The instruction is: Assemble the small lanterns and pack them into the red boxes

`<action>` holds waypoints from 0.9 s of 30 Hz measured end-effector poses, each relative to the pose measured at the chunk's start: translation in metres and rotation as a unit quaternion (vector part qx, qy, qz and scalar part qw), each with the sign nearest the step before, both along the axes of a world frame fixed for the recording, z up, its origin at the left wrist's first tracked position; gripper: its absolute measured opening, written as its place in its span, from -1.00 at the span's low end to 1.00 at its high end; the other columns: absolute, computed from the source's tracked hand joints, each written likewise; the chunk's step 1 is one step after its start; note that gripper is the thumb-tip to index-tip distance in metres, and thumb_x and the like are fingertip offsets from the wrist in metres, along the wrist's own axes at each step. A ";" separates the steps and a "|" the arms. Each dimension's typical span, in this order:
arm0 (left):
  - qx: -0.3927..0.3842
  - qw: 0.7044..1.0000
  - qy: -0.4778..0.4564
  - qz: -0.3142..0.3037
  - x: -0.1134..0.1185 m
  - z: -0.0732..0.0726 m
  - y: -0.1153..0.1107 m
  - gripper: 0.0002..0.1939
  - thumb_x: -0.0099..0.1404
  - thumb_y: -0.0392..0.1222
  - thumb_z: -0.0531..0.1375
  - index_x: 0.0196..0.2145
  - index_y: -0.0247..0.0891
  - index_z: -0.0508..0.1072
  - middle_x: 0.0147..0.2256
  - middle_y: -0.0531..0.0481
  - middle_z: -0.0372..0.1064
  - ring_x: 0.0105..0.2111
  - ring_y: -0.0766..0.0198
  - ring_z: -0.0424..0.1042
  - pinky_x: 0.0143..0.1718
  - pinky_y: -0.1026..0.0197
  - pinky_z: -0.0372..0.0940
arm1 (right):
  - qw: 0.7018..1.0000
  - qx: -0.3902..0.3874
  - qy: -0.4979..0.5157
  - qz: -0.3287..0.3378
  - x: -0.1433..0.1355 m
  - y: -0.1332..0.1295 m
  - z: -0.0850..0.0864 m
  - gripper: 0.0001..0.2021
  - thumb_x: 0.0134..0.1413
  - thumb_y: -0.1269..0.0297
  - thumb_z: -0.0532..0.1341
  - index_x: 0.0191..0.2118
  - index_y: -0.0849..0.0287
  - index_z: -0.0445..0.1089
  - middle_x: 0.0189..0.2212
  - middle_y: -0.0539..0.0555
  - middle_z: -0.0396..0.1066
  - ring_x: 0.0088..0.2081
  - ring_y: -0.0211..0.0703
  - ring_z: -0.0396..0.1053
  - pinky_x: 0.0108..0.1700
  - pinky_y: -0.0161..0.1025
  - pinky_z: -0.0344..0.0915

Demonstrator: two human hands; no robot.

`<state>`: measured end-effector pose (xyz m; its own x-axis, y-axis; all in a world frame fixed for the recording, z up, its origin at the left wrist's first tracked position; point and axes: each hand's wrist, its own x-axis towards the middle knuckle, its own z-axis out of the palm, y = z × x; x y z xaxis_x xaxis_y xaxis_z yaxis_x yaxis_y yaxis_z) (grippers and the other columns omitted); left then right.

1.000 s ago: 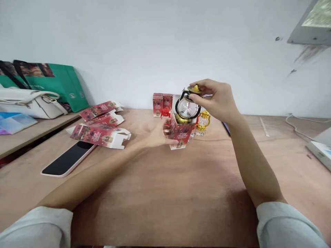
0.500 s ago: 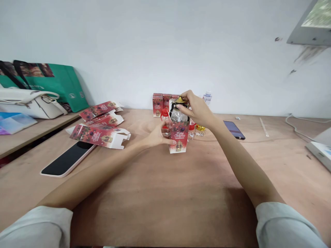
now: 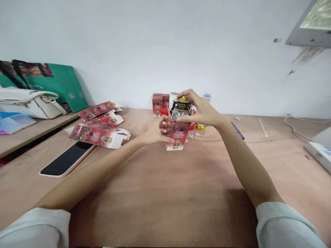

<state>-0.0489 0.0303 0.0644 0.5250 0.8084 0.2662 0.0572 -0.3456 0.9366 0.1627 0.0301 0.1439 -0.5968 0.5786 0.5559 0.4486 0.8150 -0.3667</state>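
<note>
A small black-and-gold lantern (image 3: 180, 109) with a clear globe and wire handle sits partway inside a red printed Christmas box (image 3: 178, 136). My right hand (image 3: 199, 109) grips the lantern around its gold cap and upper body. Wrapped around the box's left side, my left hand (image 3: 158, 132) holds it slightly tilted, with the thumb on the front. The lantern's lower part is hidden in the box. Behind the hands stand other lanterns in red and gold, among them a gold base (image 3: 200, 127), partly covered by my hands and the box.
Closed red boxes (image 3: 157, 105) stand by the wall, near a white-capped bottle (image 3: 207, 96). Flattened boxes (image 3: 99, 134) and a phone (image 3: 68, 158) lie at left, beside a white handbag (image 3: 31, 103) and green bag (image 3: 64, 84). A second phone (image 3: 238, 131) and cable (image 3: 297, 127) are at right.
The box has tilted, its top leaning right. More of the lantern's top shows above the box's front edge, and my right hand has shifted slightly right with it.
</note>
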 end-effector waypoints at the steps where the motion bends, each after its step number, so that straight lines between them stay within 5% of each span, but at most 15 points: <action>1: 0.001 1.000 0.005 -0.005 0.000 0.000 -0.001 -0.24 -0.18 -0.26 0.46 -0.05 -0.19 0.20 0.02 -0.14 0.22 -0.01 0.02 0.37 -0.12 -0.03 0.40 | 1.000 0.000 0.004 0.000 0.001 0.000 0.001 -0.35 -0.12 -0.12 0.32 0.03 0.10 0.17 -0.05 0.17 0.34 -0.03 0.08 0.34 -0.03 0.01 0.26; 12: 0.001 1.000 0.022 0.020 0.004 -0.005 -0.002 -0.29 -0.19 -0.25 0.46 -0.14 -0.20 0.16 -0.09 -0.09 0.24 -0.16 0.13 0.41 -0.16 -0.02 0.38 | 1.000 -0.009 0.005 -0.011 0.000 0.003 0.000 -0.44 -0.12 -0.04 0.34 -0.04 0.15 0.25 -0.13 0.14 0.38 -0.13 -0.01 0.33 -0.11 -0.08 0.27; 18: -0.019 0.999 0.019 0.033 0.001 -0.003 0.001 -0.27 -0.22 -0.25 0.47 -0.14 -0.20 0.17 -0.05 -0.09 0.23 -0.21 0.18 0.42 -0.17 -0.01 0.38 | 0.999 -0.016 -0.032 -0.009 -0.004 0.008 -0.005 -0.72 -0.06 0.11 0.31 -0.28 0.21 0.41 -0.29 0.11 0.46 -0.31 -0.13 0.35 -0.22 -0.16 0.27; 27: -0.025 1.000 -0.006 -0.012 0.005 -0.020 -0.002 -0.34 -0.14 -0.22 0.47 -0.18 -0.20 0.16 -0.11 -0.06 0.25 -0.10 0.09 0.40 -0.12 -0.03 0.40 | 0.987 -0.046 -0.156 -0.015 -0.002 0.004 0.000 -0.77 0.00 0.22 0.26 -0.21 0.20 0.50 -0.24 0.13 0.50 -0.27 -0.13 0.41 -0.25 -0.22 0.29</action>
